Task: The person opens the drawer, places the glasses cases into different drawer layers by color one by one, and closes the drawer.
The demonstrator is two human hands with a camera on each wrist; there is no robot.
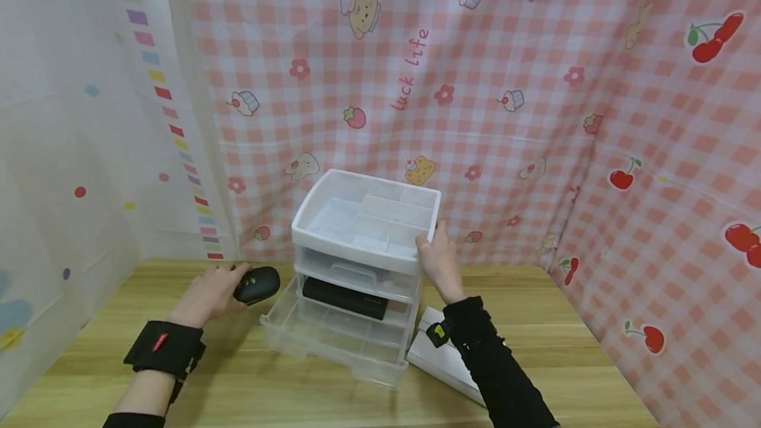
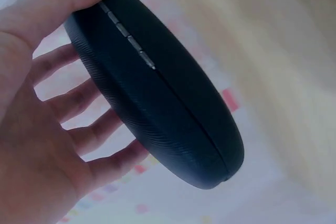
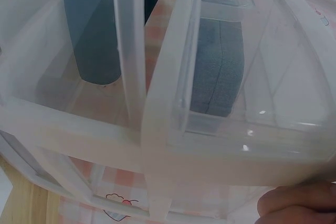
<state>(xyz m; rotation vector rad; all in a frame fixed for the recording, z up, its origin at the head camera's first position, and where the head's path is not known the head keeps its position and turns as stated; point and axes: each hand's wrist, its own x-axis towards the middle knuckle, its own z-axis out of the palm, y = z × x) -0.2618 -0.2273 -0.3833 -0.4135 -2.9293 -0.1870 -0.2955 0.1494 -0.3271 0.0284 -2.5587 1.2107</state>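
Holding one black hinged case [image 1: 259, 285] in the left grip [image 1: 208, 290], thumb on one side, fingers on the other; tiny gold marks on it, unreadable. Case is just left of one white-and-clear drawer unit [image 1: 359, 257]. Right grip [image 1: 441, 261] pinches the unit's top right edge. Unit has one divided tray [image 1: 333, 213] on top, one closed upper drawer [image 1: 353, 274] with a handle, one clear drawer [image 1: 335, 349] pulled out at front. One black box [image 1: 341, 298] lies inside, pale lettering near its right end, too small to read. One flat white object [image 1: 442, 362] on the wood-grain bench [image 1: 535, 322], right of unit, partly hidden by right forearm. Two black wristbands [image 1: 169, 349], one per wrist; left one has a red tag [image 1: 160, 341]. Pink checked curtain [image 1: 267, 38] behind, reads "luck life".
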